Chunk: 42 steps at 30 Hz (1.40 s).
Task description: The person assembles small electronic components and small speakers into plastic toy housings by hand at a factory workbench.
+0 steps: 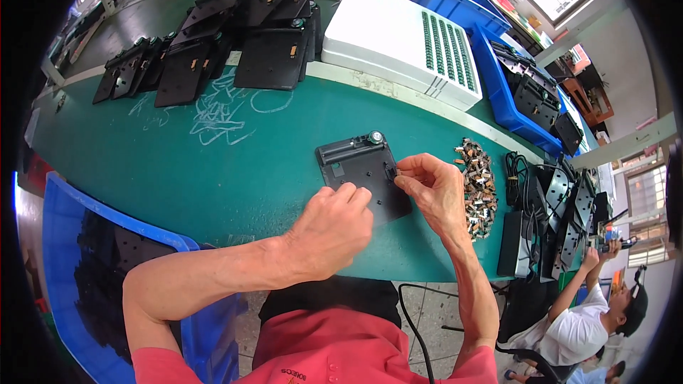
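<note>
A black plastic panel [377, 199] lies on the green table in front of me, with a raised bar along its far edge and a round silver-green part [375, 138] at the far right corner. My right hand [432, 186] pinches thumb and forefinger together at the panel's right edge, beside a small black fitting [390, 171]. Whatever is between those fingertips is too small to name. Over the panel's near left corner, my left hand [333, 224] is closed with its fingers curled under; anything inside it is hidden.
Right of my hand lies a heap of small metal-and-brown components [478, 188]. Beyond it are black cabled parts [523, 220]. A white foam block [391, 35] holds rows of green pieces. Finished-looking panels [270, 57] stack at far left. Blue bins [186, 243] flank the table; a person [587, 323] sits right.
</note>
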Tool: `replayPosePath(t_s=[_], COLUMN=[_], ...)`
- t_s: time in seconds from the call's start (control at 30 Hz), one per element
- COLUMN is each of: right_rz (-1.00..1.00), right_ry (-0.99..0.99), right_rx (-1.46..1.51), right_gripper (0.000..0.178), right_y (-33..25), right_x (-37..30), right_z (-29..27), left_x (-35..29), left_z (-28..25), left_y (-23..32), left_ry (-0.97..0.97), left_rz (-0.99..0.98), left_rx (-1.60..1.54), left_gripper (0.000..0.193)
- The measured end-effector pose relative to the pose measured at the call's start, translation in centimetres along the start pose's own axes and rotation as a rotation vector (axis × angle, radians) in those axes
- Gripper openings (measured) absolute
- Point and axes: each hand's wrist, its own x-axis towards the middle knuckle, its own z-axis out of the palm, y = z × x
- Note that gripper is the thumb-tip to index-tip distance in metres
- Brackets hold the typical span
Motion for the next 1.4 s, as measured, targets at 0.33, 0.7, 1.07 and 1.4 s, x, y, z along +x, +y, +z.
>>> replayPosePath(t_s=[0.33, 0.7, 1.07, 1.4], right_rz=[-0.131, -0.198, -0.142, -0.184], right_ry=[0.005, -0.003, -0.03, 0.006], right_rx=[-0.167, -0.306, -0.281, -0.32], right_gripper=[0.018, 0.018, 0.014, 0.009], right_y=[0.4, 0.0, -0.6, 0.3], right_x=[0.8, 1.0, 0.7, 0.6], right_z=[1.0, 0.8, 0.6, 1.2], left_x=[0.0, 0.0, 0.1, -0.1], left_z=[-0.1, -0.2, 0.0, 0.1], left_y=[0.0, 0.1, -0.2, -0.2], left_ry=[-0.034, -0.033, -0.019, 0.02], left_rz=[0.015, 0.03, 0.041, 0.025], left_rx=[0.017, 0.017, 0.047, 0.051], left_gripper=[0.022, 0.019, 0.016, 0.013])
